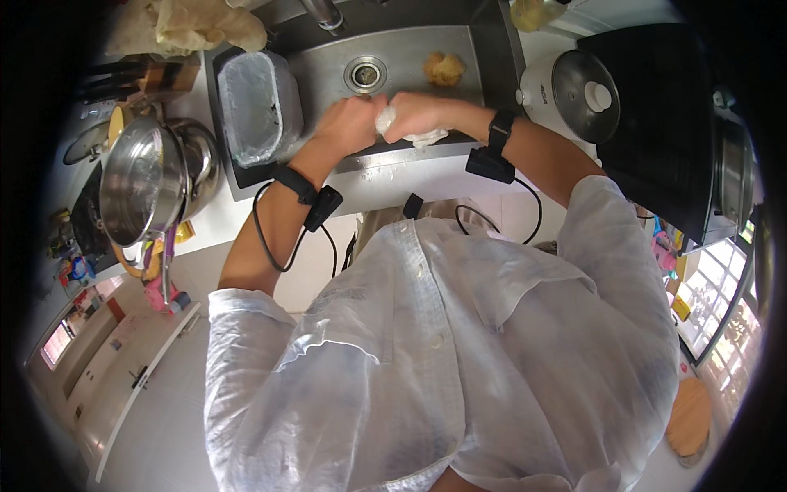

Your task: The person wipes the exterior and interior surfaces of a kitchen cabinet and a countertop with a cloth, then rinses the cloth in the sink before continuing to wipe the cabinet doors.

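Note:
Over the front edge of a steel sink, my left hand and my right hand are close together as fists. Both grip a white cloth; a wad of it shows between them, and a loose end hangs below my right hand. The part inside my fists is hidden. Beyond my hands is the sink drain. A yellowish scrubbing pad rests on the sink floor to the right. Water drops dot the front rim.
Left in the sink stands a plastic-lined bin. Steel pots and a knife block crowd the left counter. A lidded white electric cooker sits at right beside a black appliance. The faucet overhangs the sink. Cables hang from both wrist straps.

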`<state>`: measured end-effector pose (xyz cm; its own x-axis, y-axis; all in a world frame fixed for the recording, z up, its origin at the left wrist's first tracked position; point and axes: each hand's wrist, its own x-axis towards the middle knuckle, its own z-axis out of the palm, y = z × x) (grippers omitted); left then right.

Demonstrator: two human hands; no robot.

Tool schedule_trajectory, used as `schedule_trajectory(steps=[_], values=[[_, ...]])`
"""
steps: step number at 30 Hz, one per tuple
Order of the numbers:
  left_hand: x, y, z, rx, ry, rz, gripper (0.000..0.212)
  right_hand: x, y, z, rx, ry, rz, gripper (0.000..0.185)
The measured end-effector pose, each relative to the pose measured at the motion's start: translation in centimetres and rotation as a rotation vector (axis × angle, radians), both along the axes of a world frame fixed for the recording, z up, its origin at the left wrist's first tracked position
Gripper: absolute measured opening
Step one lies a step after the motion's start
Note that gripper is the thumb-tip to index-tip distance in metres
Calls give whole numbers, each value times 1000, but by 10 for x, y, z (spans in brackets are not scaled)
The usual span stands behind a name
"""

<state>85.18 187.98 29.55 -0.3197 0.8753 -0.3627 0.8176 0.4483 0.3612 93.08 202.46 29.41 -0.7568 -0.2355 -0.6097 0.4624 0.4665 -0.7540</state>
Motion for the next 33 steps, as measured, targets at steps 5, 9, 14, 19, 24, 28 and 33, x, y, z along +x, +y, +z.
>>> schedule_trajectory(steps=[5, 9, 14, 19, 24, 28, 33], values=[[-7, 0, -20, -40, -151, 110, 26, -2, -13, -8, 510, 227, 89, 26], [-12, 5, -24, -115, -344, 167, 24, 4, -10, -22, 634, 469, 202, 29], [-13, -6, -23, 28, -669, 379, 34, 7, -2, -19, 600, 706, 206, 37], [1, -9, -19, 205, -862, 923, 64, 19, 7, -41, 331, 731, -47, 41], [17, -21, -19, 704, -602, 819, 63, 19, 23, -41, -785, -311, -569, 46], [11, -21, 6, 612, -19, 74, 62, 27, 27, -35, -1282, -658, -448, 49], [6, -18, 9, 518, 2, -12, 56, 22, 11, -10, -1433, -774, -213, 47]])
